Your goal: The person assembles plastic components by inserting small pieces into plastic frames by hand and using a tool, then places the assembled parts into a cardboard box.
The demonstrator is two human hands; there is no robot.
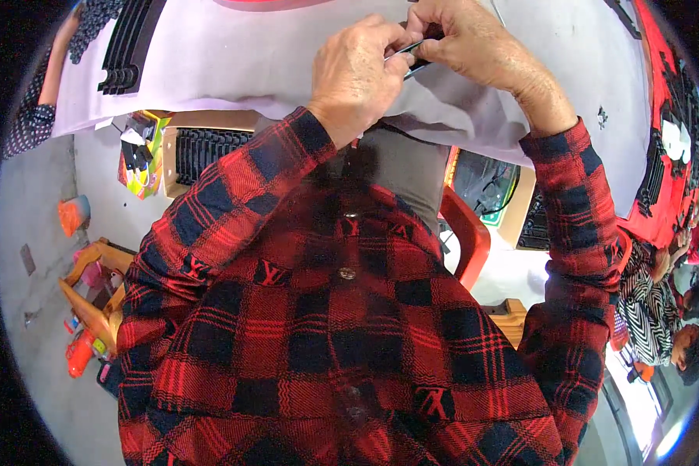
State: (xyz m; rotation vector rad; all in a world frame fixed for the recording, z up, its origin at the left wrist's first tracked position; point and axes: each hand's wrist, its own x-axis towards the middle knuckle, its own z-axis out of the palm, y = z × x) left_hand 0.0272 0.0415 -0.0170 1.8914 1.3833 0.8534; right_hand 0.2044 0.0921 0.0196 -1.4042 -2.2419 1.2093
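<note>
My left hand (356, 76) and my right hand (478, 48) meet above the far middle of the table. Both are closed, fingertips pinching a thin dark strip (417, 68) with a pale edge. Fingers cover most of this strip, so its exact kind cannot be made out. Beneath the hands, pale grey cloth (272, 54) covers the table and falls in folds at the near edge.
Black ribbed plastic strips (126, 46) lie at the table's far left, near another person's arm (56, 66). Below the edge stand a cardboard box of black parts (210, 118) and a red chair (464, 237). A red-covered table (670, 194) with black pieces and several people is at right.
</note>
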